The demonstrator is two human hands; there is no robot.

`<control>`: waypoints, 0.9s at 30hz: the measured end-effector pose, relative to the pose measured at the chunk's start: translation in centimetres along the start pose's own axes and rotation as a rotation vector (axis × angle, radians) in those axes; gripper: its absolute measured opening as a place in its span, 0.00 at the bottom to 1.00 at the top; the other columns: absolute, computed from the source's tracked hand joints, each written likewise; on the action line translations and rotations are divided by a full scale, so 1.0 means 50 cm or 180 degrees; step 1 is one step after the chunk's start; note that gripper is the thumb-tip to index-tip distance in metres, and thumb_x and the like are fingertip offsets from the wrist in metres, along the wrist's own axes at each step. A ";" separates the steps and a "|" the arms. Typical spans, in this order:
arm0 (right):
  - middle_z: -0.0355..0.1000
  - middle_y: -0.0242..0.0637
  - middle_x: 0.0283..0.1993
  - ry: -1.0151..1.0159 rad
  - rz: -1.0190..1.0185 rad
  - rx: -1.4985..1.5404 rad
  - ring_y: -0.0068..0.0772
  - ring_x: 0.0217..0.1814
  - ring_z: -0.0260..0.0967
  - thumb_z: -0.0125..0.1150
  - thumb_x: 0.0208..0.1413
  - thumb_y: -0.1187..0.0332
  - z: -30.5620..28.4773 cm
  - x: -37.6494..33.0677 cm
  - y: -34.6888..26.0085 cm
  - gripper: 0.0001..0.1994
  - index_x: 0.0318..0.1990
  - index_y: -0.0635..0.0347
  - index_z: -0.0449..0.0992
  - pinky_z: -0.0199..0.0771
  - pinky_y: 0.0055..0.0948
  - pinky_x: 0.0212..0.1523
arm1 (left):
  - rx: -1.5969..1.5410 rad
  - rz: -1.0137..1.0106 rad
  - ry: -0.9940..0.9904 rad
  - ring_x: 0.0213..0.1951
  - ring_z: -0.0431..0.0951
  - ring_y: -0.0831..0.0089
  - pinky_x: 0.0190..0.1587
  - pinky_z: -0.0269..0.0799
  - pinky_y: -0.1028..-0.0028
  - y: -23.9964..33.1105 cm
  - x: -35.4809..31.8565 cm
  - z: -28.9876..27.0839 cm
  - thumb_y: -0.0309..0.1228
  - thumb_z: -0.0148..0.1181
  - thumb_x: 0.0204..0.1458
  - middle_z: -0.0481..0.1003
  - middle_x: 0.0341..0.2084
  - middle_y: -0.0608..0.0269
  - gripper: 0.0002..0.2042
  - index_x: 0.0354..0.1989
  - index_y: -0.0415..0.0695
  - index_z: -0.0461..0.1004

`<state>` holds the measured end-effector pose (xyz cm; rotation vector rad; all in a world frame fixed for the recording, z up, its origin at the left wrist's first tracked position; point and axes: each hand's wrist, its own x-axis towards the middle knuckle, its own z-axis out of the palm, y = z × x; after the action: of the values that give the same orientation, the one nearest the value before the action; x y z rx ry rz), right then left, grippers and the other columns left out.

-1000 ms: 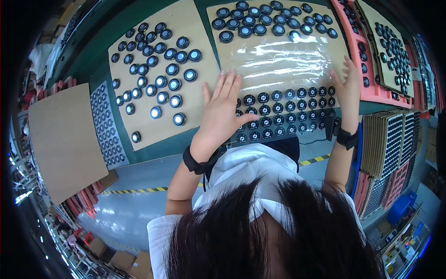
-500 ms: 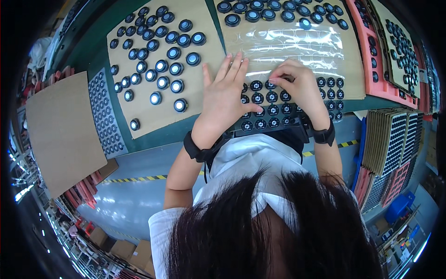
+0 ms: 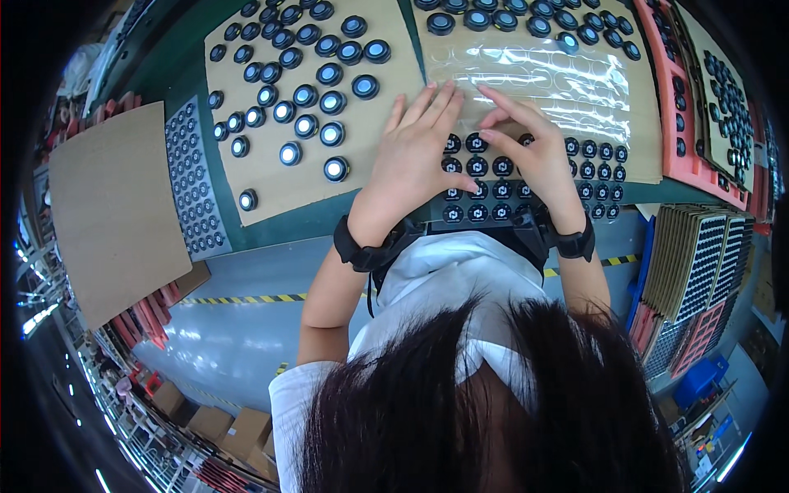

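Observation:
My left hand (image 3: 411, 156) lies flat with fingers spread on a sheet of small black round discs (image 3: 592, 168) set in rows at the near edge of the green table. My right hand (image 3: 538, 156) is right beside it, fingers bent, tips touching the discs where a clear blister film (image 3: 551, 74) begins. Whether it pinches anything is hidden. Both wrists wear black bands. Beyond the film lies a row of larger black round caps (image 3: 526, 20).
A cardboard sheet (image 3: 271, 172) at the left carries many black caps with pale centres. Further left lie a grey perforated tray (image 3: 191, 181) and a bare cardboard (image 3: 111, 214). Pink trays (image 3: 686, 123) and stacked trays (image 3: 699, 255) stand at the right. My head fills the bottom.
My right hand has come from the far right edge of the disc sheet to the middle, beside my left hand. The left hand stayed on the sheet.

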<state>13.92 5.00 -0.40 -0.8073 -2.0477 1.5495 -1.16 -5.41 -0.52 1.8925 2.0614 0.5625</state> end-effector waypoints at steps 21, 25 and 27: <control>0.72 0.30 0.30 0.0139 0.0232 0.1078 0.19 0.35 0.68 0.59 0.45 0.81 -0.053 0.006 -0.008 0.33 0.61 0.64 0.56 0.66 0.19 0.42 | 0.0120 -0.0078 0.0373 0.58 0.59 0.58 0.58 0.55 0.65 0.007 -0.001 -0.055 0.37 0.68 0.32 0.59 0.57 0.56 0.38 0.57 0.42 0.60; 0.72 0.31 0.30 0.0182 0.0191 0.1007 0.20 0.36 0.68 0.59 0.45 0.81 -0.061 0.009 -0.013 0.33 0.61 0.64 0.56 0.65 0.21 0.44 | 0.0806 -0.0573 0.0760 0.40 0.72 0.57 0.38 0.70 0.66 -0.050 0.020 -0.102 0.34 0.66 0.37 0.69 0.40 0.53 0.24 0.45 0.43 0.68; 0.72 0.31 0.29 0.0219 -0.0027 0.0913 0.20 0.37 0.68 0.59 0.44 0.81 -0.057 0.012 -0.016 0.33 0.61 0.64 0.55 0.65 0.22 0.45 | 0.0997 -0.0857 0.0683 0.34 0.74 0.56 0.33 0.72 0.66 -0.081 0.036 -0.101 0.35 0.65 0.38 0.71 0.34 0.53 0.21 0.42 0.43 0.69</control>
<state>15.22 7.25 1.17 -0.7293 -1.7257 1.7339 -7.23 -4.33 2.13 1.7249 2.6237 0.4104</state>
